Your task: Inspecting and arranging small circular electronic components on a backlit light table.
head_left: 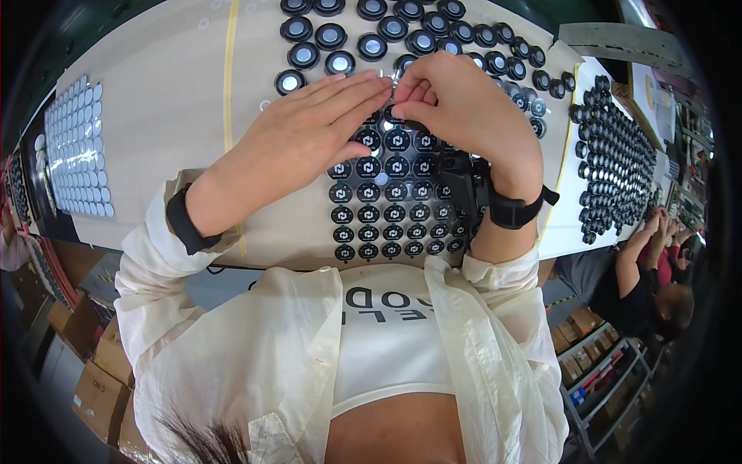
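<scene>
My left hand (313, 127) lies flat, palm down, with its fingers stretched out over the upper left part of a sheet of round black stickers (369, 191). Each sticker bears a white emblem, and they stand in rows reaching toward the table's near edge. Close against the left fingertips, my right hand (452, 93) is closed in a pinch at the top of the sheet. A clear glint, perhaps thin film, shows between the two hands; what the pinch holds is too small to tell. The hands hide the sheet's upper rows.
Beyond the hands, several round black parts with silver centres (331, 36) are spread on the table (170, 100). Pale round discs (77, 147) lie at left. More black parts (614, 162) crowd a white surface at right, near another person (638, 271). Yellow tape (229, 85) crosses the table.
</scene>
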Demonstrator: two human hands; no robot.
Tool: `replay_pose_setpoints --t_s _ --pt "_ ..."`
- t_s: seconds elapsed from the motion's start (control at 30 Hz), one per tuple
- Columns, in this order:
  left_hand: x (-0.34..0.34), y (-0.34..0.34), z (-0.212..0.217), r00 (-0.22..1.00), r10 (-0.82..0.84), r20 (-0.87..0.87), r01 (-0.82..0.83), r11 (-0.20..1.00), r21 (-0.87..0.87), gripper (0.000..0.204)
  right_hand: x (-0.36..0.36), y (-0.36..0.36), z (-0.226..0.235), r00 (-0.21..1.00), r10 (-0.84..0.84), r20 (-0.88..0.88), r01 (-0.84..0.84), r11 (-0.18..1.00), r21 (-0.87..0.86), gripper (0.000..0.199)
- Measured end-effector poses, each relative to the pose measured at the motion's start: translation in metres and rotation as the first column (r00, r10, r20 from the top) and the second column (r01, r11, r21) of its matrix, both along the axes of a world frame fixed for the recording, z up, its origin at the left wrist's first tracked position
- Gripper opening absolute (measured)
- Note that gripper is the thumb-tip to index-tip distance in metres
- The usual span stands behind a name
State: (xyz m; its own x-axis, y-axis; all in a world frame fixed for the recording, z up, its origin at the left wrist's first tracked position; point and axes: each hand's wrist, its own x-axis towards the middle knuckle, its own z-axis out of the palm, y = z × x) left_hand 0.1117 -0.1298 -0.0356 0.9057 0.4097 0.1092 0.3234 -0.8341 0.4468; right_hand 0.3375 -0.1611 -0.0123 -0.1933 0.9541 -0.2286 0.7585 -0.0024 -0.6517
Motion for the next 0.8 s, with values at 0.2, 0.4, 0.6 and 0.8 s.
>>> replay_pose_setpoints --t_s 0.2,0.4,0.6,0.8 --pt "0.001 0.001 0.0 1.0 0.008 0.014 -0.008 1.0 -0.005 0.072 0.001 -0.002 0.0 1.0 -0.009 -0.023 0.01 0.999 0.039 0.014" --pt "-0.001 0.003 0.008 0.999 0.003 0.041 -0.001 0.999 -0.049 0.065 -0.017 -0.03 0.035 0.973 -0.092 -0.21 0.082 0.995 -0.055 0.01" --pt "-0.015 0.071 0.019 0.959 0.264 0.102 -0.263 0.965 -0.025 0.044 -0.001 -0.062 0.041 0.905 -0.218 -0.366 0.282 0.95 0.131 0.011" --pt "0.005 0.114 0.011 0.816 0.565 -0.121 -0.561 0.825 0.068 0.029 -0.002 -0.063 0.022 0.854 -0.262 -0.45 0.326 0.943 0.068 0.013"
